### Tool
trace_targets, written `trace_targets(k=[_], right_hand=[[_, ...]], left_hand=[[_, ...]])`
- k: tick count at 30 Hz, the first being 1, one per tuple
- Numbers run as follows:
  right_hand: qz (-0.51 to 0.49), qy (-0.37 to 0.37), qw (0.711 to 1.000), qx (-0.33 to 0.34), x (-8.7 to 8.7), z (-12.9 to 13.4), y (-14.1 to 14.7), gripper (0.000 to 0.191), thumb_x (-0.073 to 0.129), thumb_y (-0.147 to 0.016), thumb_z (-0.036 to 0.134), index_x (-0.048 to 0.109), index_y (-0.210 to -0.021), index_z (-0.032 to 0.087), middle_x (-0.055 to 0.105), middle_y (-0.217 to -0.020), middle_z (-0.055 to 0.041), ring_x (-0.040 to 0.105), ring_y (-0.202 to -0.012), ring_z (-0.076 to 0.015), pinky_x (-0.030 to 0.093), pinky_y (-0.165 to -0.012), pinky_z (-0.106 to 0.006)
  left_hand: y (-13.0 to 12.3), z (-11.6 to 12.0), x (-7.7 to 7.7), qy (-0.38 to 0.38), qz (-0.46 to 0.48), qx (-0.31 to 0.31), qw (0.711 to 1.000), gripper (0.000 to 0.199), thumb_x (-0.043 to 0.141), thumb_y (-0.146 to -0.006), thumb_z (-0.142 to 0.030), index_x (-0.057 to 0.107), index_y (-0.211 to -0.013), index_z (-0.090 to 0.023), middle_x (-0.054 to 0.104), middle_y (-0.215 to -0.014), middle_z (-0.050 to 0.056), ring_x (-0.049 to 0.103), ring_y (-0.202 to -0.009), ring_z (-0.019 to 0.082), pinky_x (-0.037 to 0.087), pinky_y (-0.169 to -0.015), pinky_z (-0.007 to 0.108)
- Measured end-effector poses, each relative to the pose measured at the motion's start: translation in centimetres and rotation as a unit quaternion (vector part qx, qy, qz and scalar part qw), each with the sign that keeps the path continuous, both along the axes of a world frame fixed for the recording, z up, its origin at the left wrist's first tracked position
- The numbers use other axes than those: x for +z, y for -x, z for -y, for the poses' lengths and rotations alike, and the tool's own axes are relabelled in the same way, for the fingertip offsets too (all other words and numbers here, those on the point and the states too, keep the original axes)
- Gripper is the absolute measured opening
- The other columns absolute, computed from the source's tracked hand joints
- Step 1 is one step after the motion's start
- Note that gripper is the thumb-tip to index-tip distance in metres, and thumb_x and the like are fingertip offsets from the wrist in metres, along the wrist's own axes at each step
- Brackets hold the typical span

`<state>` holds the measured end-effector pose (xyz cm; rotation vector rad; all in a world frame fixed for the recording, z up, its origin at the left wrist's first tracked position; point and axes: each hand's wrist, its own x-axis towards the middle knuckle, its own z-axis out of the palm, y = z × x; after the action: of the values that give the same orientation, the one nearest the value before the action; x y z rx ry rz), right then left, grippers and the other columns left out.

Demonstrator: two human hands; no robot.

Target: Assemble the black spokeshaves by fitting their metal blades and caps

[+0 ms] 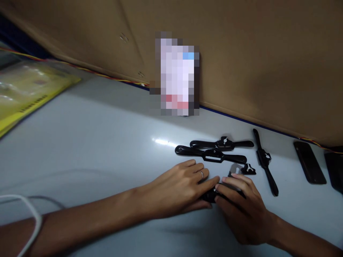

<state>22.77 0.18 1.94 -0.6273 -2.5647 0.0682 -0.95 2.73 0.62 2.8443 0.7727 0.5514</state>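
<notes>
My left hand [184,184], with a ring on one finger, is closed on a black spokeshave [209,196] low over the table. Fingers of my right hand [246,210] press on the middle of the same tool, and the two hands cover most of it. Just beyond my right fingertips lie a grey metal blade [235,169] and a small black cap with a wing screw [248,169]. A spokeshave body with an open slot [213,156] rests behind my hands. Behind that sits another spokeshave [223,143] with its cap on. A further spokeshave [264,159] lies at an angle to the right.
A dark phone [310,162] and a black object [334,169] lie at the right. Against the brown panel [241,53] stands a blurred-out item [177,76]. Yellow packaging [34,89] is at the far left. A white cable [37,217] crosses over my left forearm.
</notes>
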Motion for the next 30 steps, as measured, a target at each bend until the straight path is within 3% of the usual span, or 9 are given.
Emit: trace_targets(k=[6, 9, 12, 15, 18, 21, 23, 27, 30], right_hand=[[-0.026, -0.01, 0.998, 0.062, 0.15, 0.04, 0.0, 0.024, 0.048, -0.087, 0.007, 0.069, -0.097, 0.013, 0.073, -0.102, -0.0063, 0.059, -0.111, -0.0224, 0.045, -0.104, -0.043], [-0.046, -0.007, 0.999, 0.011, -0.08, 0.15, -0.19, 0.025, 0.049, -0.083, 0.004, 0.068, -0.097, 0.011, 0.071, -0.092, -0.0076, 0.059, -0.105, -0.0224, 0.045, -0.102, -0.044], [-0.028, 0.006, 0.999, -0.02, -0.23, 0.13, -0.22, 0.028, 0.051, -0.082, 0.003, 0.067, -0.102, 0.01, 0.071, -0.098, -0.0095, 0.057, -0.11, -0.0245, 0.043, -0.105, -0.047], [-0.004, -0.004, 0.999, 0.038, -0.19, 0.1, -0.1, 0.027, 0.049, -0.085, 0.006, 0.069, -0.102, 0.012, 0.07, -0.112, -0.0099, 0.055, -0.119, -0.0258, 0.042, -0.106, -0.047], [-0.016, -0.024, 0.997, 0.07, -0.15, 0.2, -0.02, 0.024, 0.049, -0.087, 0.008, 0.07, -0.098, 0.013, 0.071, -0.104, -0.0073, 0.058, -0.11, -0.0234, 0.043, -0.103, -0.044], [-0.04, -0.021, 0.999, -0.002, -0.16, 0.27, -0.01, 0.025, 0.048, -0.086, 0.005, 0.069, -0.097, 0.012, 0.069, -0.089, -0.0053, 0.059, -0.097, -0.0206, 0.044, -0.098, -0.042], [-0.032, -0.016, 0.999, -0.038, -0.12, 0.2, 0.01, 0.027, 0.046, -0.086, 0.004, 0.068, -0.1, 0.012, 0.07, -0.092, -0.0065, 0.058, -0.1, -0.0213, 0.045, -0.096, -0.042], [-0.004, -0.023, 0.999, 0.041, 0.04, 0.09, -0.03, 0.025, 0.046, -0.091, 0.008, 0.069, -0.1, 0.014, 0.07, -0.109, -0.0084, 0.058, -0.11, -0.0235, 0.046, -0.096, -0.042], [-0.019, -0.032, 0.997, 0.073, 0.03, 0.19, -0.17, 0.025, 0.046, -0.091, 0.009, 0.07, -0.095, 0.013, 0.069, -0.099, -0.0085, 0.06, -0.098, -0.0217, 0.049, -0.084, -0.038]], left_hand=[[-0.02, -0.04, 0.08, -0.004, -0.001, -0.001, 1.0, 0.044, 0.06, -0.095, -0.046, 0.055, -0.124, -0.013, 0.066, -0.087, 0.003, 0.061, -0.078, 0.021, 0.048, -0.068, 0.034], [0.02, 0.01, -0.05, -0.003, -0.001, -0.002, 1.0, 0.047, 0.063, -0.094, -0.046, 0.055, -0.126, -0.014, 0.065, -0.087, 0.003, 0.061, -0.078, 0.021, 0.048, -0.069, 0.034], [0.04, 0.06, -0.17, 0.002, -0.007, -0.003, 1.0, 0.047, 0.061, -0.095, -0.047, 0.054, -0.127, -0.013, 0.065, -0.088, 0.003, 0.061, -0.079, 0.021, 0.048, -0.07, 0.034], [0.02, 0.05, -0.09, 0.005, -0.006, -0.004, 1.0, 0.045, 0.058, -0.096, -0.047, 0.054, -0.126, -0.013, 0.066, -0.088, 0.004, 0.061, -0.078, 0.021, 0.048, -0.069, 0.034], [0.0, -0.02, 0.16, 0.001, -0.003, -0.002, 1.0, 0.043, 0.058, -0.096, -0.046, 0.055, -0.124, -0.013, 0.066, -0.088, 0.004, 0.061, -0.077, 0.021, 0.047, -0.069, 0.034], [-0.01, -0.04, 0.25, -0.004, -0.003, 0.003, 1.0, 0.043, 0.059, -0.096, -0.047, 0.055, -0.122, -0.014, 0.066, -0.087, 0.004, 0.06, -0.076, 0.02, 0.046, -0.069, 0.033], [-0.01, -0.02, 0.18, -0.004, -0.001, 0.003, 1.0, 0.043, 0.059, -0.096, -0.048, 0.055, -0.123, -0.015, 0.066, -0.086, 0.003, 0.06, -0.076, 0.02, 0.046, -0.068, 0.032], [0.03, 0.03, 0.01, 0.001, -0.001, 0.0, 1.0, 0.043, 0.057, -0.097, -0.047, 0.055, -0.125, -0.014, 0.066, -0.087, 0.004, 0.06, -0.078, 0.02, 0.047, -0.069, 0.033], [0.06, 0.01, 0.03, 0.004, -0.011, -0.002, 1.0, 0.045, 0.058, -0.097, -0.047, 0.054, -0.126, -0.013, 0.066, -0.089, 0.004, 0.062, -0.081, 0.021, 0.049, -0.071, 0.034]])
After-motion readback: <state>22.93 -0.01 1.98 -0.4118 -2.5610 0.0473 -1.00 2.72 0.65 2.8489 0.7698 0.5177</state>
